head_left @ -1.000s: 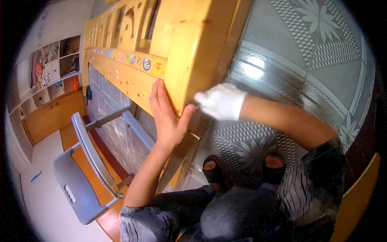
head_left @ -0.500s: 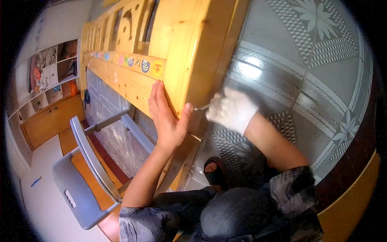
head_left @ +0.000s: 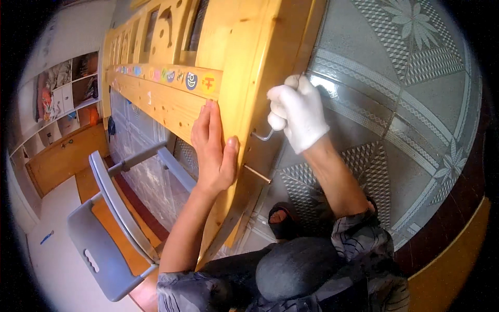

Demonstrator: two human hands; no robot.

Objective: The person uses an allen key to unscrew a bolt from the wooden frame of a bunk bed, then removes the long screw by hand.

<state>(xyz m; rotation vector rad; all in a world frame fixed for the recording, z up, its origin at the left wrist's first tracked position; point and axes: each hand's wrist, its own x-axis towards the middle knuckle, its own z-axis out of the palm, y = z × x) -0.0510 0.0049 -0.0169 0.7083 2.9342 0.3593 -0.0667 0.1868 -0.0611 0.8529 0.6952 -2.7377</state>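
Note:
A pale wooden bed frame (head_left: 241,57) with cut-out panels and a row of round stickers stands in front of me. My left hand (head_left: 214,153) is bare and lies against its corner post, fingers stretched out along the wood. In a white glove, my right hand (head_left: 301,117) closes around the outer end of a bent metal hex key (head_left: 267,137). The key's other end meets a hole in the post's side. Below it, a long bolt (head_left: 258,174) sticks partway out of the same post.
A grey folding chair (head_left: 99,249) stands at the left, close to the frame. Shelves (head_left: 67,99) with clothes are at the far left. Patterned grey tiles (head_left: 358,130) cover the floor on the right. A small blue item (head_left: 47,237) lies at lower left.
My right hand has swung upward, away from me, and the hex key has turned with it. My left hand stays on the post with little change.

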